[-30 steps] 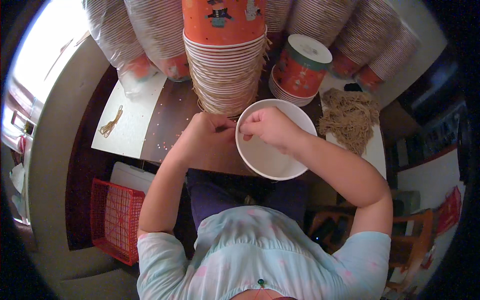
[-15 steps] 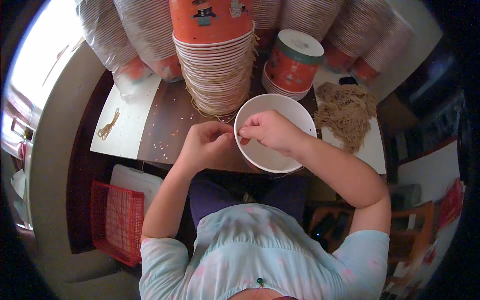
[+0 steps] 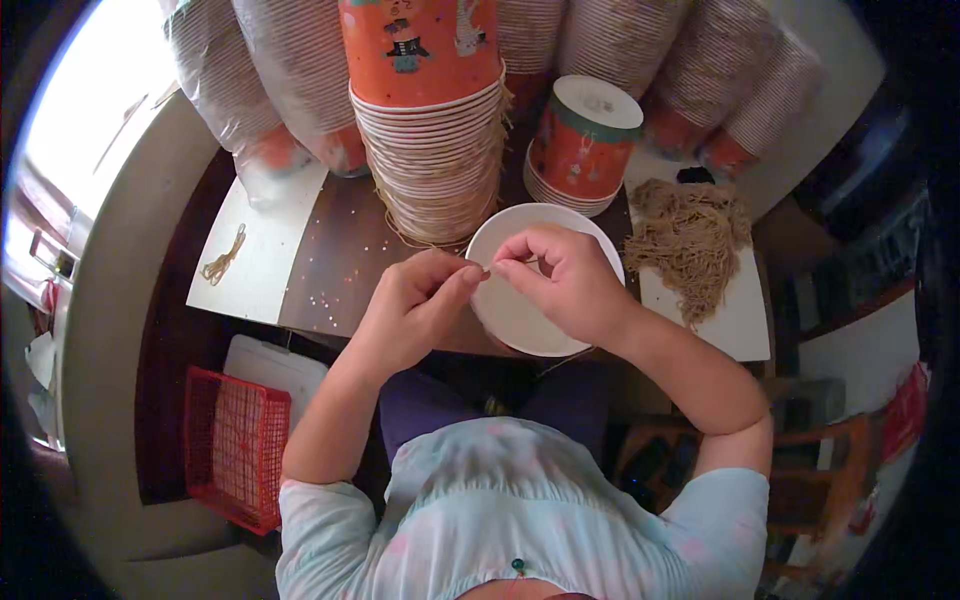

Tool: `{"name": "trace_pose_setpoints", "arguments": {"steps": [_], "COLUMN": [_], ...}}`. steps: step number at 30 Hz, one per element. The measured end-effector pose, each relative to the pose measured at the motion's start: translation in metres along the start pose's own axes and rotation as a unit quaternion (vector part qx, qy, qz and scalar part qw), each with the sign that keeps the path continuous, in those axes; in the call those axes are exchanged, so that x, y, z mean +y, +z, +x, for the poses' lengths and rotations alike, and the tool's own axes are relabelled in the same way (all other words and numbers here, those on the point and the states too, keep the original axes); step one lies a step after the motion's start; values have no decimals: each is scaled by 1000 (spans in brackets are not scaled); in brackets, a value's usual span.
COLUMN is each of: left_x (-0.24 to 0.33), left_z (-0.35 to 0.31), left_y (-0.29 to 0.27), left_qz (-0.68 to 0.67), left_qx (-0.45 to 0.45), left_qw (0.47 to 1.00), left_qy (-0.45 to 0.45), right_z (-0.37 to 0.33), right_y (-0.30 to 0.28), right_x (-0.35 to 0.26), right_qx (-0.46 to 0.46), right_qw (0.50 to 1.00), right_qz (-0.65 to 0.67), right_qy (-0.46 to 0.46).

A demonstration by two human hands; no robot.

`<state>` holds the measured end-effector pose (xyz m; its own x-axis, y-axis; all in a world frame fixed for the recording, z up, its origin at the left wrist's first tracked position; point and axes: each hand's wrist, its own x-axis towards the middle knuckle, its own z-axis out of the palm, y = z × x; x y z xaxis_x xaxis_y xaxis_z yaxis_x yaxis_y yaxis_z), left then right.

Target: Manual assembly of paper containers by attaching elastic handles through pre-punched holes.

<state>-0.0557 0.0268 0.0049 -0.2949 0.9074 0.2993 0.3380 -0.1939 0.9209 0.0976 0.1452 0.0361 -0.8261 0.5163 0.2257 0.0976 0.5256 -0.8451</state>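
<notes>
The white paper bucket point(image 3: 512, 315) was in the middle of the frame, at the near edge of the brown table point(image 3: 345, 235), with its open top toward me. From my seat far away I saw the right hand point(image 3: 580, 285) over its mouth, thumb and finger pinched on a thin brown string point(image 3: 488, 270). The left hand point(image 3: 410, 305) was just beside the rim, on its left, pinching the same string with its fingertips; that bit was tiny. Another bit of string poked out under the bucket's lower right rim. Just above, I saw a tall stack of buckets point(image 3: 430, 165), upside down, with strings hanging round the rims. To its right was a short stack point(image 3: 585, 150), also upside down, with a green band. A messy pile of brown strings point(image 3: 695, 245) lay at the right of the frame, and a small string bundle point(image 3: 224, 256) lay on a white board point(image 3: 265, 225) at the left. Little pale dots point(image 3: 325, 302) were on the table. Plastic-wrapped stacks point(image 3: 290, 80) filled the upper left. A red basket point(image 3: 236, 445) sat at the lower left.
</notes>
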Motion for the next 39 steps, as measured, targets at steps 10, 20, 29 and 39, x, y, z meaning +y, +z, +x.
{"name": "trace_pose_setpoints", "arguments": {"steps": [10,20,29,39], "left_x": [14,16,13,23], "left_z": [7,8,4,0], "left_y": [-5,-10,-4,4], "left_qz": [-180,-212,-189,190], "left_qx": [-88,-122,-100,-29], "left_qw": [966,945,959,979], "left_qy": [-165,-218,-188,69], "right_z": [-6,-9,-12,-5], "right_y": [-2,-1,0,-1], "right_x": [4,1,-2,8], "right_qx": [53,71,64,-17], "right_qw": [967,956,951,991], "right_qz": [-117,-175,-210,-114], "right_qy": [-221,-223,-215,-63]}}
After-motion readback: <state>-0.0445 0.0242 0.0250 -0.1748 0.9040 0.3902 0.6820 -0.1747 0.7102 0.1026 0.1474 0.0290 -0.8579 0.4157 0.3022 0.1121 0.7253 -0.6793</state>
